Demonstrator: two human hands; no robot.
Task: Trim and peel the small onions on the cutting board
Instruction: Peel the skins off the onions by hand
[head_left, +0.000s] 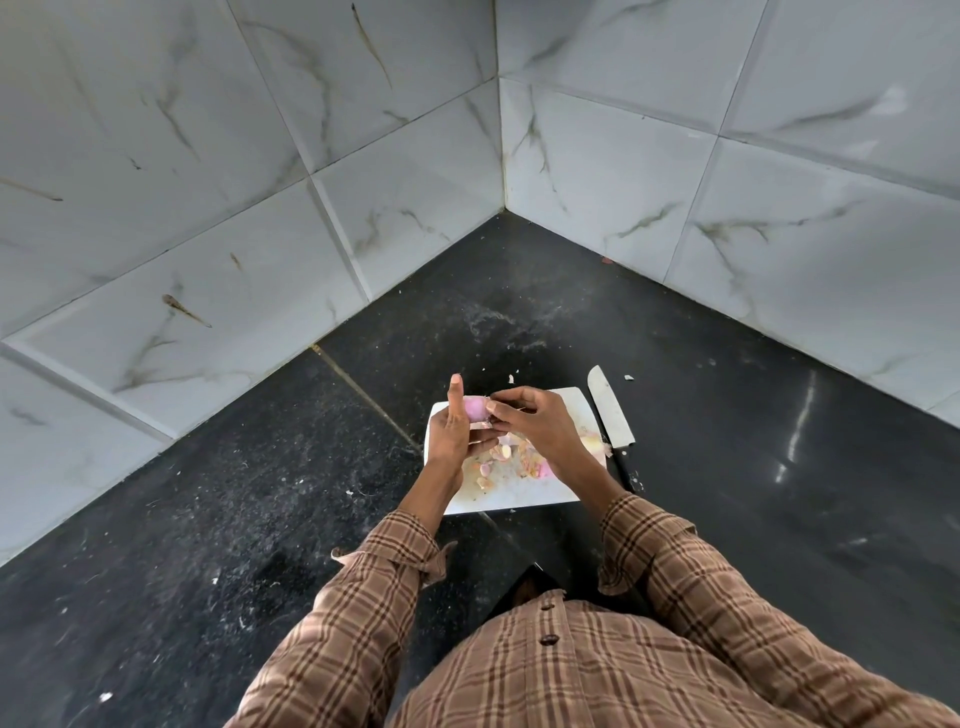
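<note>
A small pink onion (475, 407) is held above the white cutting board (524, 493). My left hand (453, 428) grips it from the left, thumb pointing up beside it. My right hand (535, 421) pinches a strip of skin at the onion's right side. Below the hands, loose peels and onion pieces (501, 457) lie scattered on the board, partly hidden by my right wrist.
A knife (612, 413) lies on the black counter just right of the board, blade pointing away from me. Marble-look tiled walls meet in a corner behind. Small white scraps (628, 378) dot the counter.
</note>
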